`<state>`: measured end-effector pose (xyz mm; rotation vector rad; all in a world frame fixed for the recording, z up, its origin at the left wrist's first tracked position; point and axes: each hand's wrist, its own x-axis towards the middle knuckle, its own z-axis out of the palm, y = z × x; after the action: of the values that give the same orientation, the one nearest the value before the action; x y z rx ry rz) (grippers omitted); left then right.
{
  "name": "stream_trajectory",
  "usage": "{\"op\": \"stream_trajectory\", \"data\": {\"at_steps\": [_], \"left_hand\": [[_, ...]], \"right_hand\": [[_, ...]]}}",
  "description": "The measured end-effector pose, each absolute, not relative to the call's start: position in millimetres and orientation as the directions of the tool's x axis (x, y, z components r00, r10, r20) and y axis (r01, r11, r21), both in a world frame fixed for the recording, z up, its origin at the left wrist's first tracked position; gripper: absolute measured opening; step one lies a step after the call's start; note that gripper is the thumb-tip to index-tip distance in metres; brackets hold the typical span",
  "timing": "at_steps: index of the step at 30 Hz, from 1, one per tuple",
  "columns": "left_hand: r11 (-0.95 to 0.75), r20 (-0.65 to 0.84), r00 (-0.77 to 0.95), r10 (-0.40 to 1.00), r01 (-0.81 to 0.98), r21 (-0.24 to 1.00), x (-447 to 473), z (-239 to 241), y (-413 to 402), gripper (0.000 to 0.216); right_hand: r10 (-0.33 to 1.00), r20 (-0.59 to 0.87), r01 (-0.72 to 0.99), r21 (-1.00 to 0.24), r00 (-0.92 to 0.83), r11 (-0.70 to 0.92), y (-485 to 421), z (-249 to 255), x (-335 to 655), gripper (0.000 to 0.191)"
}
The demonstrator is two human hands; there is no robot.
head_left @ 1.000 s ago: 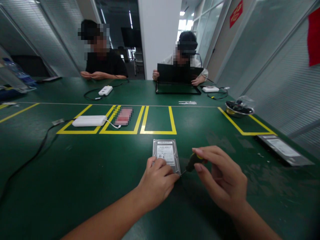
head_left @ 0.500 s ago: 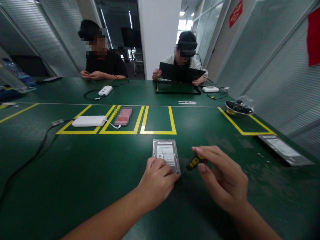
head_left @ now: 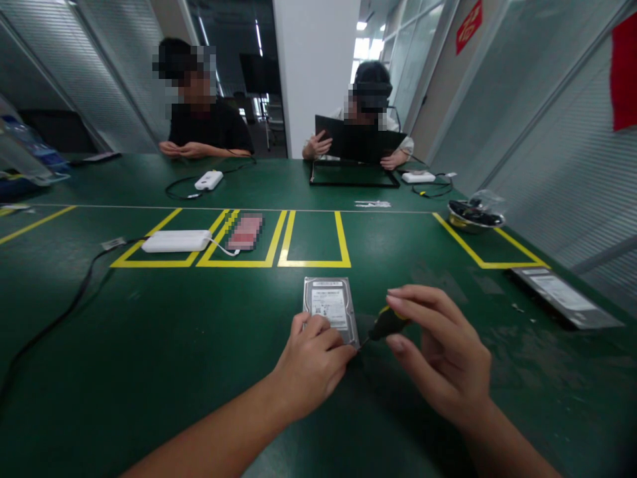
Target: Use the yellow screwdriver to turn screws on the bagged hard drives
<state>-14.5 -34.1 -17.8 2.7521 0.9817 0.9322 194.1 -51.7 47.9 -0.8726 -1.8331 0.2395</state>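
A silver hard drive (head_left: 330,299) with a white label lies on the green table. Over its near end my left hand (head_left: 316,355) is closed, gripping it and covering that end. My right hand (head_left: 442,352) holds a short screwdriver (head_left: 388,323) with a black and yellow handle between thumb and fingers. The screwdriver is tilted, its thin shaft reaching down to the drive's near right corner beside my left fingertips. Whether the tip sits in a screw is too small to tell.
A second hard drive (head_left: 565,299) lies at the right. Behind it stands a metal bowl (head_left: 475,220) of dark parts. A white power bank (head_left: 176,241) with a black cable and a phone (head_left: 245,232) lie left. Across the table, one co-worker holds a dark panel (head_left: 355,139); another sits left.
The screwdriver handle has turned in my right fingers, and the thumb has shifted slightly left and down. My left hand and the hard drive stay put. The co-worker's panel has risen slightly.
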Motion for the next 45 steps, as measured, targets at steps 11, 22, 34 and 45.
{"op": "stream_trajectory", "data": {"at_steps": [11, 22, 34, 45], "left_hand": [[-0.787, 0.5, 0.618, 0.606, 0.555, 0.268, -15.0, -16.8, -33.7, 0.017], [-0.791, 0.521, 0.608, 0.599, 0.548, 0.271, -14.6, -16.4, -33.8, 0.016], [-0.788, 0.511, 0.611, 0.605, 0.553, 0.271, -15.0, -17.6, -34.0, 0.014], [-0.786, 0.495, 0.619, 0.609, 0.556, 0.271, -15.3, -19.0, -33.6, 0.014]], "right_hand": [[0.66, 0.728, 0.395, -0.56, -0.186, 0.728, -51.7, 46.5, 192.8, 0.05], [0.648, 0.748, 0.437, -0.54, -0.142, 0.719, -50.3, 43.6, 192.1, 0.046], [0.654, 0.742, 0.456, -0.535, -0.15, 0.711, -50.8, 43.7, 192.4, 0.048], [0.665, 0.734, 0.406, -0.57, -0.137, 0.714, -50.8, 40.4, 192.7, 0.049]]}}
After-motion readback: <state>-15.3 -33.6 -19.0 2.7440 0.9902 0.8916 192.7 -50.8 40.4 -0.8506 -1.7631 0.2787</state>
